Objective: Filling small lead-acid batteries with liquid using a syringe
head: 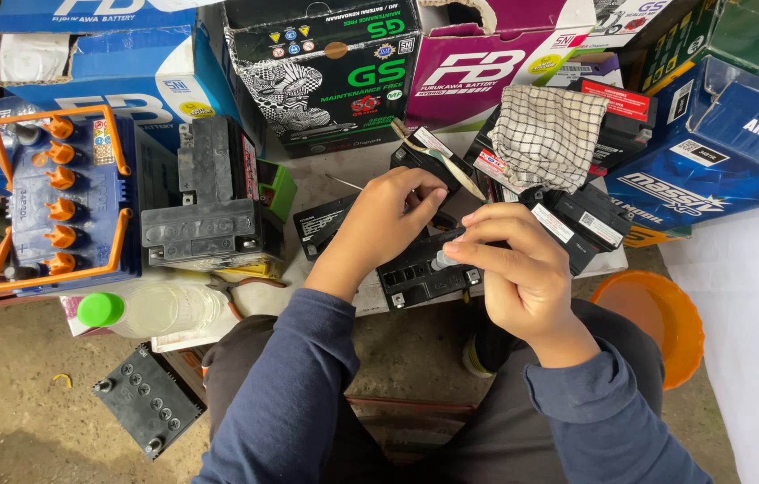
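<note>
At picture centre a small black battery (420, 269) lies on the desk (325, 184). The left hand (388, 215) rests on its far edge at 12 o'clock, fingers curled; whether that grip closes on anything cannot be told. The right hand (509, 260), at 3 o'clock, pinches a small pale cap (443, 261) at the battery's top. At 9 o'clock a blue battery (61, 202) carries orange plugs. At 8 o'clock lies a clear bottle (160, 309), green-capped. An orange bucket (666, 318) sits at 4 o'clock, its contents unseen.
</note>
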